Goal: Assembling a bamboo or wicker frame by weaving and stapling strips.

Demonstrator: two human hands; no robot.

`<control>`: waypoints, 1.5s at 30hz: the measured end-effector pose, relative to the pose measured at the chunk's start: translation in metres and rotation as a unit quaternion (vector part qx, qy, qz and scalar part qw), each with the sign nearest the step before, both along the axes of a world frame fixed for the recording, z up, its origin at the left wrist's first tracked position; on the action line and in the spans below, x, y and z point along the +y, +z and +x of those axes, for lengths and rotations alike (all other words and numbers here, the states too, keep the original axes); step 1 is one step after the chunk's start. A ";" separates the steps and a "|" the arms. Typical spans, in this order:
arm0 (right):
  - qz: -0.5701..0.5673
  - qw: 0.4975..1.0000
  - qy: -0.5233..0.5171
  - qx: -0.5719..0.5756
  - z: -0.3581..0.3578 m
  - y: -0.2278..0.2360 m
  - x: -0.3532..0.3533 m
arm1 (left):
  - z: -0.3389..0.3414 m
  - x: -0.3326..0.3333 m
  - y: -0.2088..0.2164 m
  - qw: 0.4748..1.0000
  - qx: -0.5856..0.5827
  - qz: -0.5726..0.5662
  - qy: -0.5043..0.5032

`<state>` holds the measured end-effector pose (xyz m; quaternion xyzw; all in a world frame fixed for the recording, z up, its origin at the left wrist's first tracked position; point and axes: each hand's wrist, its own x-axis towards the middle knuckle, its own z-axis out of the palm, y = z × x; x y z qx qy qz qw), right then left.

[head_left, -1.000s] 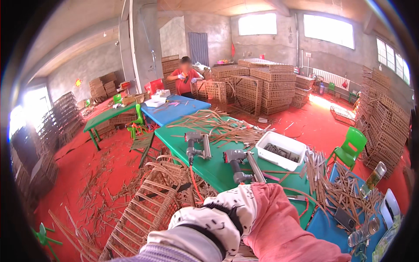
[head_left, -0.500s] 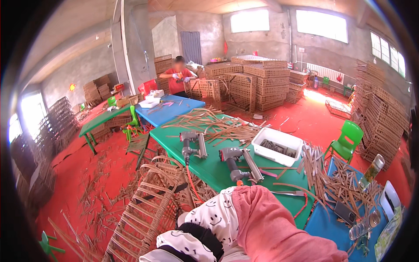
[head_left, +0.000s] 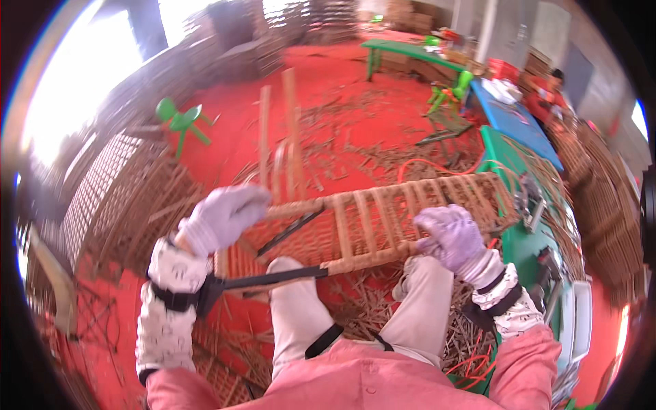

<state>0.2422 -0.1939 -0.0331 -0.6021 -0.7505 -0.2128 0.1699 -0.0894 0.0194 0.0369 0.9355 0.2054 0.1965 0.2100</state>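
A long woven basket frame (head_left: 362, 225), with brown strips wound round its bars, lies tilted across in front of me, above my knees. My left hand (head_left: 225, 217), in a pale purple glove, is closed at the rim of its left part. My right hand (head_left: 452, 236), gloved alike, has its fingers curled at the near rim, right of the middle. A dark bar (head_left: 277, 277) runs along the near left edge of the frame. Upright pale strips (head_left: 294, 130) rise from its far left side, just beyond my left hand.
On my right stands a green table (head_left: 519, 256) with nail guns (head_left: 533, 205) and a white bin (head_left: 581, 321). Stacked woven panels (head_left: 109, 198) stand at left, near a green chair (head_left: 183, 123). Loose strips litter the red floor. A co-worker (head_left: 547, 96) is at the far right.
My view has swung left and down, from the green table to the basket frame. Both gloved hands now show at the frame; before, only my sleeves showed.
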 end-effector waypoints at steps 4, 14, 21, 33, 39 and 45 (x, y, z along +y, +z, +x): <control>-0.035 0.999 -0.006 0.033 -0.001 -0.017 0.008 | 0.009 0.037 -0.021 0.995 0.013 -0.083 0.053; 0.011 0.997 -0.043 0.066 -0.014 -0.024 0.004 | 0.100 0.038 -0.029 0.976 0.142 -0.060 0.155; 0.009 0.995 -0.058 0.081 -0.020 -0.027 0.001 | 0.106 0.025 -0.038 0.983 -0.023 -0.130 0.129; 0.157 0.981 -0.105 -0.035 -0.052 0.005 -0.005 | 0.056 -0.031 -0.081 0.985 -0.046 0.149 -0.069; -0.279 0.659 -0.032 0.698 -0.123 0.013 -0.006 | 0.050 -0.039 -0.084 0.984 -0.006 0.175 -0.029; -0.410 0.404 -0.001 0.818 -0.161 0.015 0.022 | 0.051 -0.041 -0.082 0.979 0.041 0.198 -0.038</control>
